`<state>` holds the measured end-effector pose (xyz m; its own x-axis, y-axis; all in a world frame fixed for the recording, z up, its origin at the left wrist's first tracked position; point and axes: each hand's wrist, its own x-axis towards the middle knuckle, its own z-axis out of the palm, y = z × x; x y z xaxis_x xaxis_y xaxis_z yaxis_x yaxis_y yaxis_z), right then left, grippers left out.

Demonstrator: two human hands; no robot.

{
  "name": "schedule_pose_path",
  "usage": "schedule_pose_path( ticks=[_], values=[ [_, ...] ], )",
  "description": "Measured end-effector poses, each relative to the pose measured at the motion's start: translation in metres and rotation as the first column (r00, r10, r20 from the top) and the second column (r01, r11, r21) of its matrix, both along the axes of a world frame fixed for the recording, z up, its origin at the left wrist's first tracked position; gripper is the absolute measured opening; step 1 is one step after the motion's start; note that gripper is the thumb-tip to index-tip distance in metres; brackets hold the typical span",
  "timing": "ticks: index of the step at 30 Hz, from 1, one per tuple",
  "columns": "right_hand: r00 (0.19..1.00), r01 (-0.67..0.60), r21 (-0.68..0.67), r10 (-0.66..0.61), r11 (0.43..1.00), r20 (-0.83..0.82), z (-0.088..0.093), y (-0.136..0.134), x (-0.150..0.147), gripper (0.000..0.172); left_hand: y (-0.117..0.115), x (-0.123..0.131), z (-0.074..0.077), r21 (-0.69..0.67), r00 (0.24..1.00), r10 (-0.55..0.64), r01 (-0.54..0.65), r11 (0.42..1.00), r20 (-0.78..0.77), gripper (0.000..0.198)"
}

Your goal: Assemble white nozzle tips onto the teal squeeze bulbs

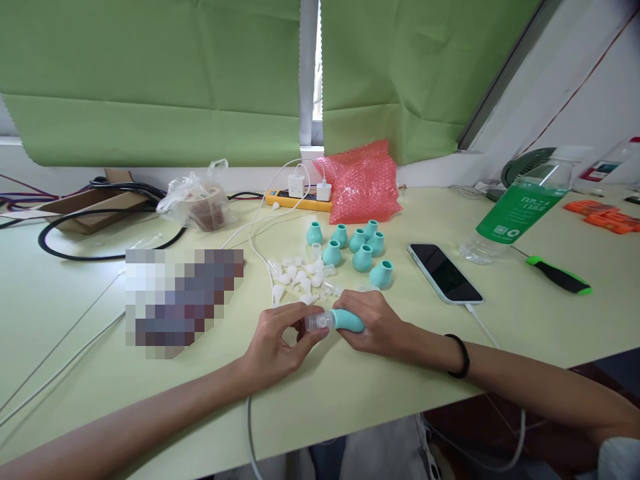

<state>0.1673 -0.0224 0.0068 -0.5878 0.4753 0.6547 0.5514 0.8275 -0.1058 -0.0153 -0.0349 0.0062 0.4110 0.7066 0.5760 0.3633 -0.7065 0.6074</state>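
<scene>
My right hand [373, 327] grips a teal rubber bulb [349, 321] lying sideways near the table's front edge. My left hand [277, 343] pinches the clear plastic tube [319, 323] that sits at the bulb's left end. Both hands are closed and meet over the pale green table [75, 300]. Just behind them lies a heap of several small clear and white plastic tips [300, 275]. Several more teal bulbs [357, 248] stand upright behind that.
A phone [444, 272] on a white cable lies right of the bulbs. A tipped green-labelled bottle [520, 210] and a green-and-black screwdriver [559, 275] are further right. At the back are pink bubble wrap [365, 183], a yellow power strip [295, 197], a plastic bag [197, 197], black cables [100, 220].
</scene>
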Motion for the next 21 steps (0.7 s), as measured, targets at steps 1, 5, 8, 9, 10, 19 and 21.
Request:
schedule_pose_path(
  ticks=[1, 5, 8, 9, 10, 19, 21],
  values=[
    [1.0, -0.011, -0.025, 0.01, 1.0, -0.02, 0.0, 0.0, 0.0, 0.005, 0.0, 0.0, 0.001, 0.01, 1.0, -0.013, 0.013, 1.0, 0.012, 0.015],
    [0.993, -0.058, -0.221, 0.034, 0.974, -0.113, 0.004, -0.003, -0.002, 0.002, -0.002, 0.001, 0.007, 0.024, 0.997, -0.07, 0.069, 0.997, 0.031, 0.014],
    [0.991, -0.082, -0.39, 0.033, 0.917, -0.13, 0.01, -0.004, -0.003, 0.002, -0.001, 0.001, 0.01, 0.046, 0.995, -0.103, 0.103, 0.994, -0.002, 0.012],
    [0.991, -0.088, -0.441, 0.033, 0.893, -0.131, 0.012, -0.005, -0.003, 0.002, -0.001, 0.001, 0.01, 0.064, 0.993, -0.115, 0.116, 0.991, -0.008, 0.012],
    [0.991, -0.094, -0.488, 0.034, 0.868, -0.13, 0.013, -0.005, -0.003, 0.002, -0.001, 0.0, 0.01, 0.081, 0.992, -0.128, 0.128, 0.988, -0.012, 0.012],
    [0.988, -0.148, -0.621, 0.08, 0.769, -0.136, 0.013, -0.005, -0.003, 0.006, 0.002, -0.005, 0.006, 0.086, 0.964, -0.259, 0.264, 0.961, -0.067, 0.024],
    [0.986, -0.152, -0.611, 0.075, 0.777, -0.149, 0.013, -0.006, -0.004, 0.007, 0.001, -0.004, 0.006, 0.071, 0.965, -0.26, 0.262, 0.962, -0.043, 0.024]
  ],
)
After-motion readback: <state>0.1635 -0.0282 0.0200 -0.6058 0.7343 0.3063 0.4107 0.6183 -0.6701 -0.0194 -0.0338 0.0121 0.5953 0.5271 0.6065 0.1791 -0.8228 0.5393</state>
